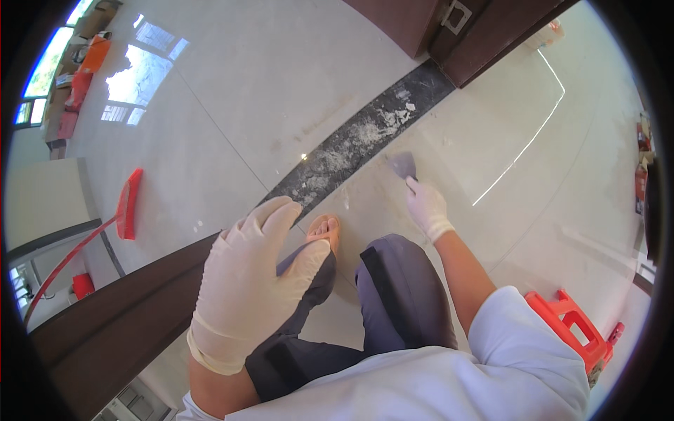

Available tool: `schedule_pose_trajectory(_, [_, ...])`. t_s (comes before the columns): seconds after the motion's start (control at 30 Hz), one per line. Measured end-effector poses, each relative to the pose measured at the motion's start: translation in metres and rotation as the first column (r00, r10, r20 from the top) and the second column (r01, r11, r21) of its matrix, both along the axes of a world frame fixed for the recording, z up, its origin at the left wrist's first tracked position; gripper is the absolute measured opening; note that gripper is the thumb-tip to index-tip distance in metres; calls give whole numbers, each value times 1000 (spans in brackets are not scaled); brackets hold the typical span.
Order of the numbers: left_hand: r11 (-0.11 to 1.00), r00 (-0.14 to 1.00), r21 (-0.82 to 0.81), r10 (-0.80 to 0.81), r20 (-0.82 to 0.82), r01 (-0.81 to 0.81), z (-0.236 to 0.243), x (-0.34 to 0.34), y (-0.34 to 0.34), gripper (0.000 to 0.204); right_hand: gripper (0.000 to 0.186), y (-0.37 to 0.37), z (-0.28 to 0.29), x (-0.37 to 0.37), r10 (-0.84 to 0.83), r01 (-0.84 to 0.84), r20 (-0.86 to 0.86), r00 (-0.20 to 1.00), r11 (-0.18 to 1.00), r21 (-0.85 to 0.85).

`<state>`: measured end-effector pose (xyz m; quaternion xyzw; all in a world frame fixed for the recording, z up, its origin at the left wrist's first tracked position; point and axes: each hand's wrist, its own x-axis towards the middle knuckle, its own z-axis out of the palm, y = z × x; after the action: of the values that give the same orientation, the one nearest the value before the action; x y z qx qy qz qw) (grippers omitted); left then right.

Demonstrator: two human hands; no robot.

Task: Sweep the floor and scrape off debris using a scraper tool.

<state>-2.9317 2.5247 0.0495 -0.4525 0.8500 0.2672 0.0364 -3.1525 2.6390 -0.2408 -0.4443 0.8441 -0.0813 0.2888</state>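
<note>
My right hand [427,209], in a thin white glove, grips a putty knife [404,165] by its handle. The wide grey blade rests on or just above the pale floor tile, right of the dark threshold strip [337,151]. White crumbs and dusty residue [366,133] are scattered along that strip. My left hand [253,274], gloved too, is raised near the camera with nothing in it. Its fingers lie side by side, slightly bent, and the thumb stands apart. Below it I see my sandalled foot [324,228] beside the strip.
Dark brown door frame pieces stand at both ends of the strip, one at upper right [484,35] and one at lower left [133,309]. A red broom [128,203] leans at left. A red plastic stool [572,326] is at right. Boxes [70,91] line the far left wall.
</note>
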Motion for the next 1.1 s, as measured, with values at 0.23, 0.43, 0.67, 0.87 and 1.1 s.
schedule_pose_trajectory(0.23, [999, 1000, -45, 6, 28, -5, 5, -5, 14, 39, 27, -7, 5, -10, 58, -60, -33, 998, 996, -60])
schedule_pose_trajectory(0.43, [997, 999, -72, 35, 24, -34, 4, 3, 15, 36, 26, 16, 1, 14, 51, -52, -40, 998, 999, -13])
schedule_pose_trajectory(0.67, [1000, 998, 27, 7, -59, -6, 8, -1, 17, 36, 27, 9, 4, 12, 80, -83, 31, 996, 987, 135])
schedule_pose_trajectory(0.87, [998, 999, -21, -51, -1, 51, 8, -1, 18, 34, 26, -8, 3, 7, 21, -20, 16, 1000, 999, -37])
schedule_pose_trajectory(1.1, [975, 998, 217, -31, -53, 42, 13, -4, 23, 18, 26, -10, 11, 5, 50, -50, 5, 999, 999, 16])
